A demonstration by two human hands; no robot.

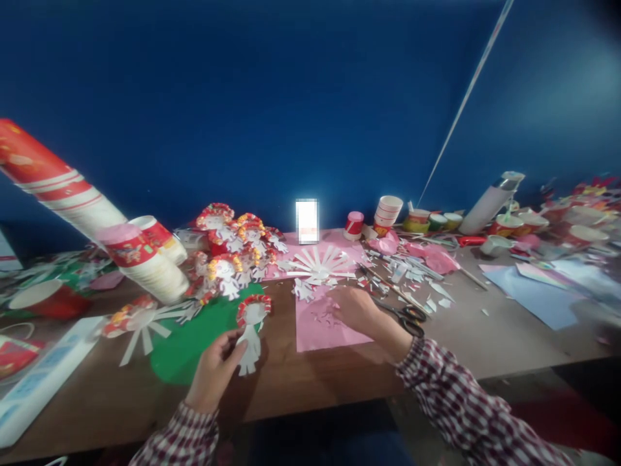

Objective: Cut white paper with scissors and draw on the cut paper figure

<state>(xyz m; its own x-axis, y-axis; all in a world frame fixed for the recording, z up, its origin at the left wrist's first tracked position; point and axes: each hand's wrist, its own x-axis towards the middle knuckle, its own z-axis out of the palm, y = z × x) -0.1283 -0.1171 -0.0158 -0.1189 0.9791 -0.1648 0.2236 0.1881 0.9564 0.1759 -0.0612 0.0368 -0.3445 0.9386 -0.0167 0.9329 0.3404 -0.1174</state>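
My left hand [216,369] pinches a white paper doll cutout [251,346] with a red-and-white fringed ring around its head, and holds it upright above the table. My right hand [353,310] is over a pink paper sheet [315,330], fingers bent down and drawn together among small dark bits [327,316]. What the right fingers hold, if anything, is too small to make out. Black-handled scissors [411,317] lie beside my right wrist. Close to the pink sheet's upper edge sits a small white cutout figure [303,289].
Finished-looking paper dolls [226,272] cluster behind a green round sheet [194,343]. A long stack of paper cups [97,207] leans at left. White strips [320,262] fan out at the back; paper scraps [412,275] and blue-white sheets [533,294] lie right.
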